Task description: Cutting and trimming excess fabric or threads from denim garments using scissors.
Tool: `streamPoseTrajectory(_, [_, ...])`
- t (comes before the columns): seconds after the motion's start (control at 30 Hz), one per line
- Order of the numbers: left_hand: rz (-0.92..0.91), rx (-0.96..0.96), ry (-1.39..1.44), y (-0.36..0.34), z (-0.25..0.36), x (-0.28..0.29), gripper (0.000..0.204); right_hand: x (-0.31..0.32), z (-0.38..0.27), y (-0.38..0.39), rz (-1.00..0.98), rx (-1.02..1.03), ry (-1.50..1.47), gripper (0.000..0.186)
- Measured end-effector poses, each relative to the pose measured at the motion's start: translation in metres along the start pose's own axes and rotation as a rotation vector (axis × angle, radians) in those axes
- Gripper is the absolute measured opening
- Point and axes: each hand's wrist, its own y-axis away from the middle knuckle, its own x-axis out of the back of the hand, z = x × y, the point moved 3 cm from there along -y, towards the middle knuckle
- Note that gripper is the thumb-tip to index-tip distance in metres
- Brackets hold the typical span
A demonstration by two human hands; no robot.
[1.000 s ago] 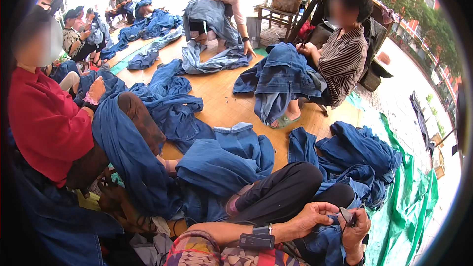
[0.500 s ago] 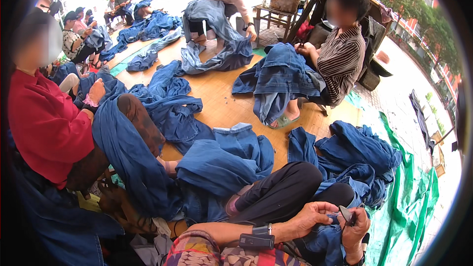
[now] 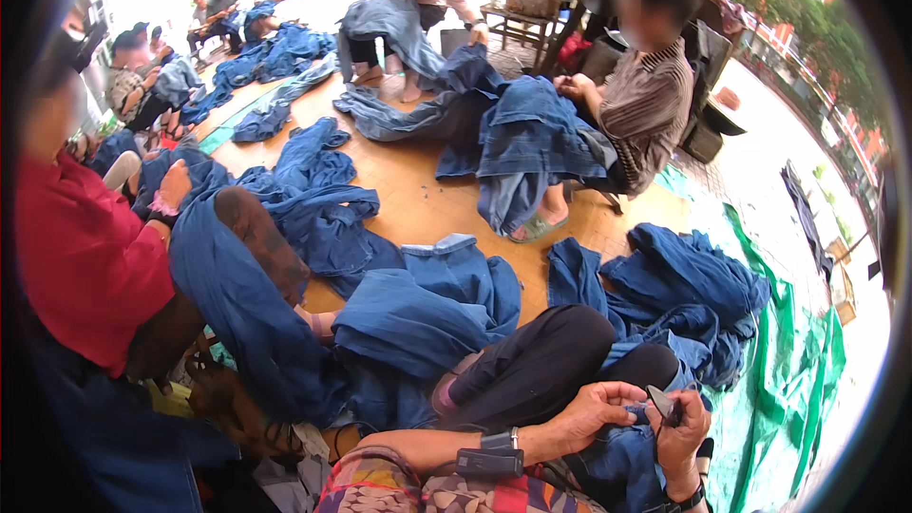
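My left hand (image 3: 586, 418) is closed, thumb and fingertips pinching an edge of the blue denim cloth (image 3: 617, 461) across my lap. Close beside it, my right hand (image 3: 682, 437) is wrapped round a small dark pair of thread snips (image 3: 665, 407). The snips' flat grey tip points up and left, towards the left fingertips. Part of the denim also passes under the right hand. Whatever small piece lies between the left fingertips is too small to make out.
Blue denim heaps lie on the tan mat at centre (image 3: 418, 318) and right (image 3: 684, 275). A person in red (image 3: 95, 256) sits close at left; another in stripes (image 3: 646, 104) sits across. Green sheeting (image 3: 788, 370) covers ground at right. Several people work further back.
The view has shifted slightly. The person in pink at the back has drawn denim towards the striped sitter. My hands keep nearly the same hold on cloth and snips.
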Motion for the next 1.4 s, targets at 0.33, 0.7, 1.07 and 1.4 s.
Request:
streamPoseTrajectory(0.33, [0.122,0.096,0.022,-0.001,0.01,0.005,0.036,0.055,0.026,-0.02,-0.05,-0.137,0.031,0.053])
streamPoseTrajectory(0.7, [0.108,0.141,0.121,0.006,0.005,-0.012,0.037,0.063,0.009,-0.004,-0.308,0.023,0.221,0.05])
streamPoseTrajectory(1.07, [0.078,0.13,0.11,0.003,0.008,-0.013,0.037,0.067,0.01,-0.01,-0.504,0.037,0.43,0.056])
streamPoseTrajectory(1.4, [0.144,0.126,0.014,0.003,0.011,-0.015,0.038,0.06,0.01,-0.014,-0.569,0.066,0.459,0.055])
